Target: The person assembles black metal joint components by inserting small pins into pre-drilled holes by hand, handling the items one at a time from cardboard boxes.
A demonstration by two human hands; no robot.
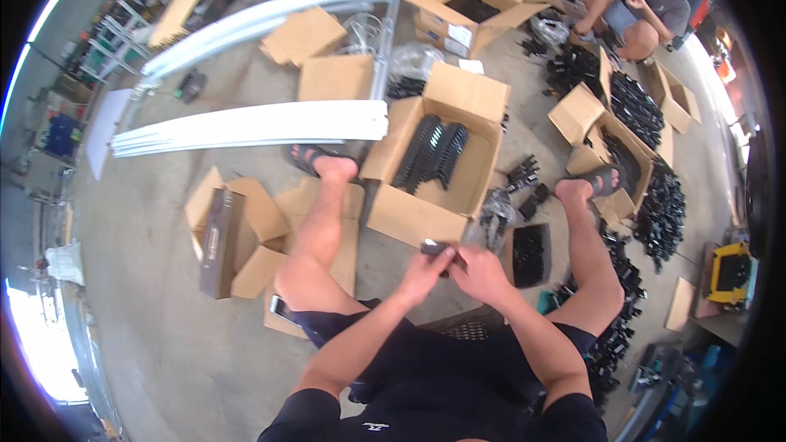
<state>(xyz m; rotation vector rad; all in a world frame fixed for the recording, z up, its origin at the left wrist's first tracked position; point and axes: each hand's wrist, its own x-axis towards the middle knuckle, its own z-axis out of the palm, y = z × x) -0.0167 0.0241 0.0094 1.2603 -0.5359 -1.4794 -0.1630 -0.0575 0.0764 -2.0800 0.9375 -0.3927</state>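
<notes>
1. Long white metal profiles lie on the floor, far left.
2. Open cardboard box, just beyond the hands, part-filled with stacked black parts; loose black parts remain piled right.
3. Left hand and right hand both pinch one small black part, near centre.

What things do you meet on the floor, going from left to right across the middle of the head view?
Flattened cardboard with a dark long box → open carton of black parts → small black tray → heap of black parts → yellow case.
</notes>
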